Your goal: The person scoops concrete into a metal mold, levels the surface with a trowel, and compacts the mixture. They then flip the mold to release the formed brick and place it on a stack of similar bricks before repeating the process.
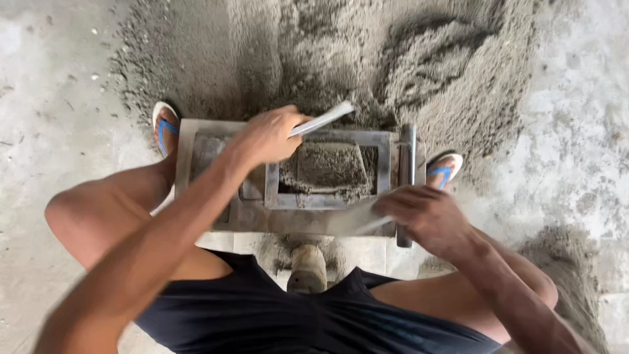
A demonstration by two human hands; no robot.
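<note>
A rectangular metal mould (386,160) stands on the ground between my feet, filled with a heap of damp grey cement mix (331,165). My left hand (268,134) is over the mould's left part, shut on a flat metal bar (324,118) that points up and right. My right hand (422,213) is at the mould's front right corner, shut on a flat metal blade (354,219), blurred by motion, that lies along the front rim.
A large pile of grey cement mix (341,52) spreads behind the mould. My feet in blue-strapped sandals (164,124) (443,170) flank the mould. An upright metal handle (407,154) stands at its right side. A smaller heap (570,262) lies at right on the concrete floor.
</note>
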